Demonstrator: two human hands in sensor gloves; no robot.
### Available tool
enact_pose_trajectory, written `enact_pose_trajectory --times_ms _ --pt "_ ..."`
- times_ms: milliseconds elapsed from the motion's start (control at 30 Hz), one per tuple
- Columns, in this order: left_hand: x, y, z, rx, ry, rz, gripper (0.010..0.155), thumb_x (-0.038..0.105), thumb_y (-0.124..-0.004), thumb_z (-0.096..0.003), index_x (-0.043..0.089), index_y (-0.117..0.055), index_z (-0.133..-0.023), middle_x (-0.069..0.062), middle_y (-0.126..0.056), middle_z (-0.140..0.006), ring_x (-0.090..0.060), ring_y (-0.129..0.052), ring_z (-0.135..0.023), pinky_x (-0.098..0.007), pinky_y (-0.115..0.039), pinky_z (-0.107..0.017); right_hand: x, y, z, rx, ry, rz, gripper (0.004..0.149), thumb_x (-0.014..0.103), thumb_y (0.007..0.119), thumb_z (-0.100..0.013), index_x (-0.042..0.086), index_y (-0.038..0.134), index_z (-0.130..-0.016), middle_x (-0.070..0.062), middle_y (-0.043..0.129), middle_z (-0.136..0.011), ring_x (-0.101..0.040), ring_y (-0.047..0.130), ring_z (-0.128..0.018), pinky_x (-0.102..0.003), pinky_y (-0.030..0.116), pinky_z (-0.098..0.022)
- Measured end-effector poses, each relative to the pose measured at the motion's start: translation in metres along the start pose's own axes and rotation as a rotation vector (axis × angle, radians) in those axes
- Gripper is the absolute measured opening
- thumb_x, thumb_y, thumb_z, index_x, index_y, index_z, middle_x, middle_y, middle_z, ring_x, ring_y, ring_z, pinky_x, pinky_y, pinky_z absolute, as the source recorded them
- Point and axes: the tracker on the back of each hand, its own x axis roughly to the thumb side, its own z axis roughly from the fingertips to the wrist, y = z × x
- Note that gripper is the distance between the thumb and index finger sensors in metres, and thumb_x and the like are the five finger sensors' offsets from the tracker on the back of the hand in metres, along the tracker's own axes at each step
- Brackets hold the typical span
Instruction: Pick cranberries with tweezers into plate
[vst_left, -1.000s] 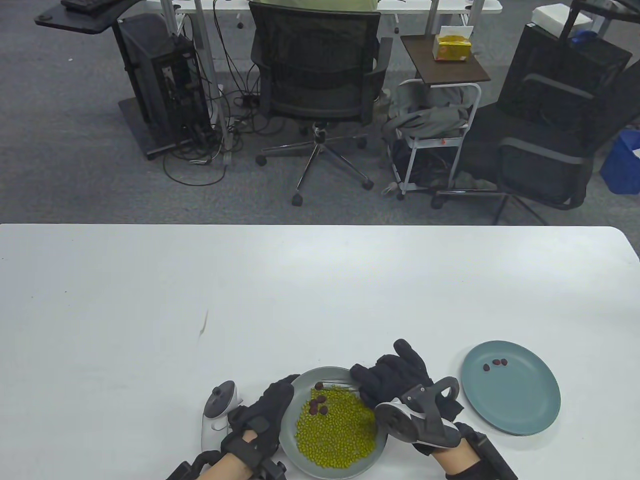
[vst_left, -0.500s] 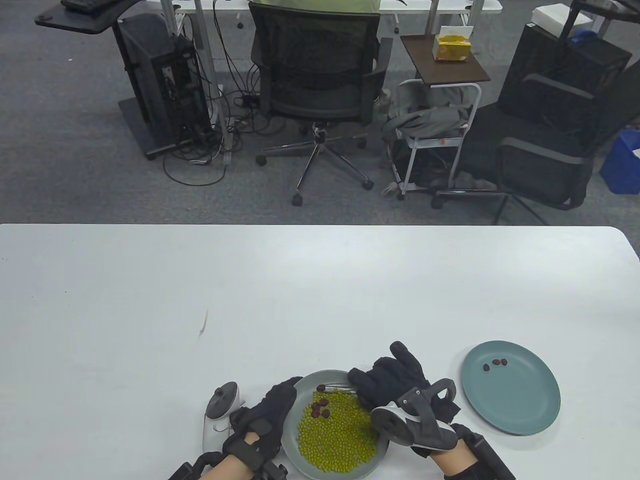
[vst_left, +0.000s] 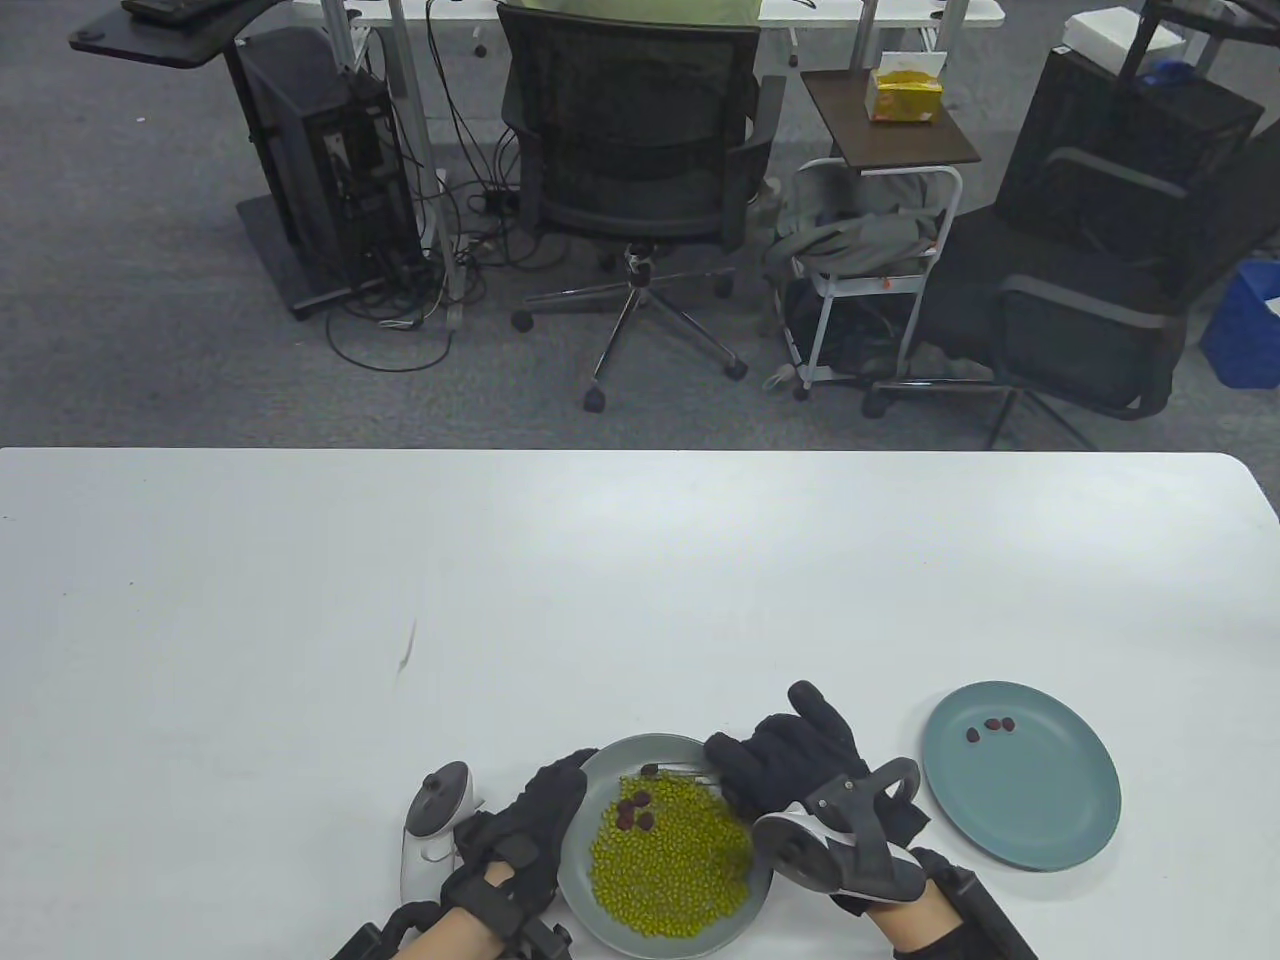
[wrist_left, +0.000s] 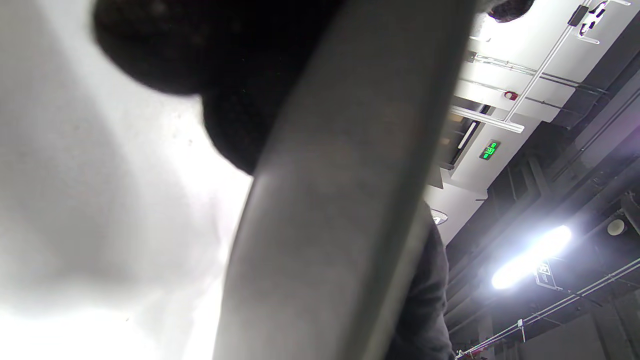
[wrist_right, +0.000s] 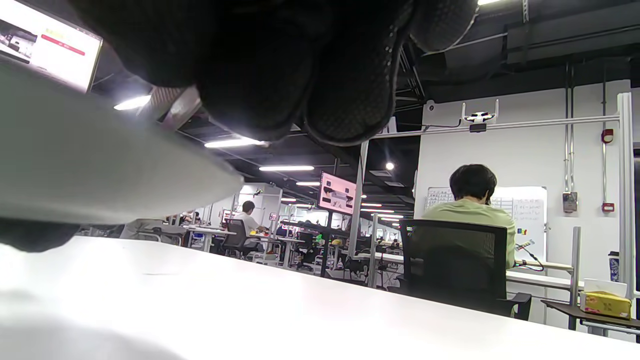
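A grey plate (vst_left: 600, 915) of green beans holds a few dark red cranberries (vst_left: 633, 809) near its far left. My right hand (vst_left: 790, 765) grips thin tweezers (vst_left: 680, 770) whose tips pinch one cranberry (vst_left: 650, 769) at the plate's far rim. My left hand (vst_left: 530, 825) holds the grey plate's left rim, which shows close up in the left wrist view (wrist_left: 340, 190). A teal plate (vst_left: 1040, 810) to the right holds three cranberries (vst_left: 990, 727). In the right wrist view my gloved fingers (wrist_right: 300, 65) fill the top, and the grey plate's rim (wrist_right: 100, 170) lies at left.
The white table (vst_left: 500, 580) stretches far and left. An office chair (vst_left: 640, 170), a small cart (vst_left: 880, 250) and a computer tower (vst_left: 320, 160) stand on the floor beyond the table's far edge.
The tweezers' tips have closed on the cranberry at the grey plate's far rim. The grey plate and both hands shifted slightly and came back. The teal plate is unchanged.
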Motion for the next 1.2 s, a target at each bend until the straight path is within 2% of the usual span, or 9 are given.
enact_pose_trajectory --times_ms 233,600,1200 --pt "0.006 0.004 0.002 0.026 -0.025 -0.012 0.061 0.052 -0.059 -0.0527 0.022 -0.042 -0.102 -0.006 -0.073 -0.091 -0.027 -0.104 -0.040 -0.032 -0.091 -0.021 -0.015 -0.015 0.004 -0.049 0.034 -0.006 0.047 0.050 0.071 -0.037 0.036 0.078 -0.081 0.017 0.090 -0.060 -0.012 0.087 -0.071 -0.047 0.045 -0.078" --pt "0.011 0.013 0.006 0.055 -0.046 -0.009 0.060 0.052 -0.059 -0.0526 0.022 -0.042 -0.102 -0.006 -0.073 -0.090 -0.027 -0.105 -0.040 -0.032 -0.091 -0.021 -0.062 -0.039 0.012 -0.117 0.184 0.010 0.047 0.050 0.072 -0.037 0.035 0.079 -0.081 0.018 0.091 -0.059 -0.012 0.088 -0.070 -0.047 0.046 -0.078" --pt "0.012 0.013 0.006 0.059 -0.052 -0.009 0.060 0.052 -0.059 -0.0527 0.022 -0.042 -0.102 -0.006 -0.073 -0.090 -0.027 -0.104 -0.040 -0.032 -0.091 -0.021 -0.134 -0.049 0.024 -0.109 0.415 0.023 0.047 0.050 0.072 -0.037 0.035 0.080 -0.080 0.018 0.092 -0.058 -0.012 0.089 -0.069 -0.048 0.047 -0.077"
